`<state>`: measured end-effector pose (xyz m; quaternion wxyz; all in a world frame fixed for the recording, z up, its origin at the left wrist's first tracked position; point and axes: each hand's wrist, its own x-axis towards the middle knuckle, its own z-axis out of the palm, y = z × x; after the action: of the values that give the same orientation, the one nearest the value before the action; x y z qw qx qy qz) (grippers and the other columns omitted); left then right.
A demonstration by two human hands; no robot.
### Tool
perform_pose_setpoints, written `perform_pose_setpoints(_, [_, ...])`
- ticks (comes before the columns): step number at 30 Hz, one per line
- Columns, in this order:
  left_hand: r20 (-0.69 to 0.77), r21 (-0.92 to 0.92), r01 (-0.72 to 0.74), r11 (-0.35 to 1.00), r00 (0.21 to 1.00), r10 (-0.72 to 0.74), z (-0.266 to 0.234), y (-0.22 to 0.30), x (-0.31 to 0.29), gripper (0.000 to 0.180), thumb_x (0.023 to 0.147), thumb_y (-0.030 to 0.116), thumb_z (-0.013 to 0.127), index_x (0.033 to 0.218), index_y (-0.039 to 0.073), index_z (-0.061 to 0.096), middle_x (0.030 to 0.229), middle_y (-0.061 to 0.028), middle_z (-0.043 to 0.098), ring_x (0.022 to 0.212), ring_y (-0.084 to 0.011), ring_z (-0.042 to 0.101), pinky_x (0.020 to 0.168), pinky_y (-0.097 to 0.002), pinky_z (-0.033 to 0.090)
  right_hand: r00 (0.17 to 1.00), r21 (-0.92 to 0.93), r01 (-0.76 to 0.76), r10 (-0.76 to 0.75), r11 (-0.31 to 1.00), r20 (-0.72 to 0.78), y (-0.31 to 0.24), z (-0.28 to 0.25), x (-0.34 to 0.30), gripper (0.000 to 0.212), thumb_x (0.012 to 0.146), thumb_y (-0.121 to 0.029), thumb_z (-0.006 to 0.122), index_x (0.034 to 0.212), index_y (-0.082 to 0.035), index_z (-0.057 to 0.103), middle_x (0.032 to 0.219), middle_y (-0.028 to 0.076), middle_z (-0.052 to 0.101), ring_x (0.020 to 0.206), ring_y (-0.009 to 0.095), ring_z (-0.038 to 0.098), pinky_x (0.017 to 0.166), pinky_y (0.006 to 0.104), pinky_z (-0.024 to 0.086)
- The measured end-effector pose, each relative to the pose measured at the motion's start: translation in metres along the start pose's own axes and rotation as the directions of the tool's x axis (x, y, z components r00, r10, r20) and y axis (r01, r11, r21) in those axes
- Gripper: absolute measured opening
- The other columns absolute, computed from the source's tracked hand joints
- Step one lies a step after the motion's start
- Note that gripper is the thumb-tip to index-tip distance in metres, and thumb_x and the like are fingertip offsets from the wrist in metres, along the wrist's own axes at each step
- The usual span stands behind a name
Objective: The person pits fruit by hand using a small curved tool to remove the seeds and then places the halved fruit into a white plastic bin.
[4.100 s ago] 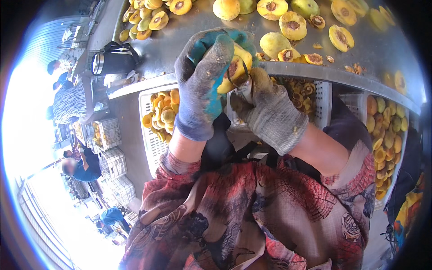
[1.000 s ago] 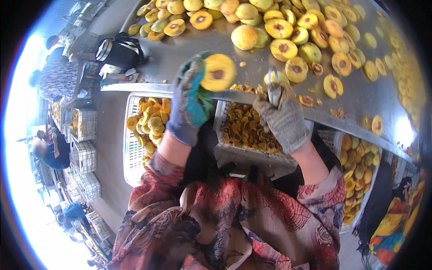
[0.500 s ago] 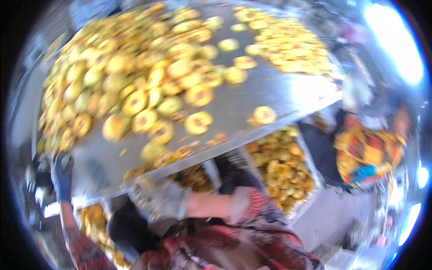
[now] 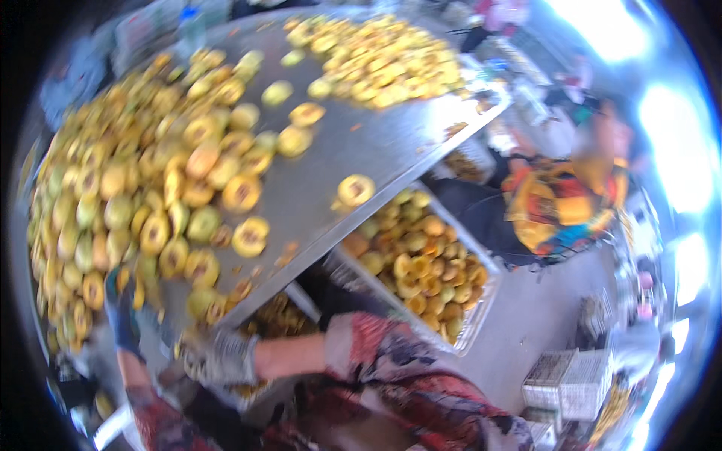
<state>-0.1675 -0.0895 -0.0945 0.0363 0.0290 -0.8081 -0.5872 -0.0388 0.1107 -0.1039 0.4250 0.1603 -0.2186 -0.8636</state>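
Observation:
My left hand (image 4: 125, 319), in a blue glove, reaches to the near edge of a large heap of halved yellow peaches (image 4: 116, 203) on the metal table (image 4: 323, 169). Its fingers are apart beside a peach half, and a patch of yellow shows between them. My right hand (image 4: 219, 356), in a whitish, stained glove, is curled at the table's front edge, just below some peach halves (image 4: 204, 304). Whatever it may hold is hidden and blurred.
A second heap of yellow pieces (image 4: 391, 64) lies at the table's far side. Below the front edge stands a white crate (image 4: 477, 319) of peach halves. To the right sits a person in a yellow-and-red patterned garment (image 4: 560, 199). Stacked crates (image 4: 568, 383) stand at the lower right.
The view has swung, so the table and heaps sit further left. My left hand has gone from the bare table corner to the peaches. My right hand stays near the front edge.

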Motion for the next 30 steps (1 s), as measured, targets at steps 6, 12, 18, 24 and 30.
perform_pose_setpoints(6, [0.069,-0.64,-0.082,0.764,0.984,0.164,-0.021,0.056,-0.099,0.042,0.092,0.03,0.039,0.124,0.002,0.039,0.119,-0.009,0.048,0.103,-0.0196,0.051,0.087,-0.0362,0.045,0.886,-0.64,0.192,-0.149,-0.744,0.439,0.018,0.051,-0.017,0.018,0.079,-0.019,0.054,0.085,-0.005,0.045,0.075,0.012,0.052,0.069,0.028,0.052,0.062,0.0378,0.044])
perform_pose_setpoints(12, [0.176,-0.672,0.151,0.725,0.983,-0.042,0.005,0.101,-0.131,0.047,0.09,0.035,0.043,0.119,-0.001,0.043,0.112,-0.0113,0.054,0.099,-0.019,0.055,0.085,-0.0326,0.046,0.917,-0.418,-0.116,-0.259,-0.901,0.304,0.027,0.066,-0.028,0.033,0.076,-0.02,0.063,0.094,-0.001,0.044,0.084,0.015,0.054,0.076,0.03,0.056,0.065,0.0358,0.046])
perform_pose_setpoints(18, [0.179,-0.077,-0.246,0.966,0.95,0.256,0.006,0.083,-0.139,0.039,0.085,0.017,0.053,0.118,-0.003,0.043,0.116,-0.0147,0.051,0.102,-0.0195,0.053,0.086,-0.0303,0.044,0.945,-0.022,-0.076,-0.079,-0.997,0.317,0.015,0.04,-0.027,0.031,0.081,-0.025,0.054,0.098,0.0,0.049,0.088,0.02,0.052,0.078,0.034,0.054,0.066,0.0407,0.045])
perform_pose_setpoints(24, [0.09,-0.158,-0.266,0.951,0.955,0.282,0.016,0.091,-0.149,0.038,0.086,0.024,0.051,0.112,-0.003,0.049,0.107,-0.01,0.056,0.095,-0.0145,0.053,0.084,-0.0268,0.043,0.982,0.173,-0.084,-0.053,-0.981,0.179,0.015,0.034,-0.028,0.032,0.081,-0.022,0.05,0.107,-0.004,0.05,0.1,0.019,0.05,0.091,0.032,0.051,0.074,0.038,0.045])
perform_pose_setpoints(30, [0.06,-0.262,-0.133,0.956,0.986,0.154,0.024,0.094,-0.155,0.051,0.087,0.039,0.047,0.112,-0.005,0.049,0.104,-0.0075,0.056,0.095,-0.0118,0.051,0.084,-0.0244,0.041,0.977,-0.058,-0.192,-0.197,-0.98,0.086,0.022,0.04,-0.025,0.031,0.083,-0.024,0.048,0.106,-0.003,0.05,0.099,0.019,0.051,0.09,0.033,0.052,0.075,0.0401,0.044])
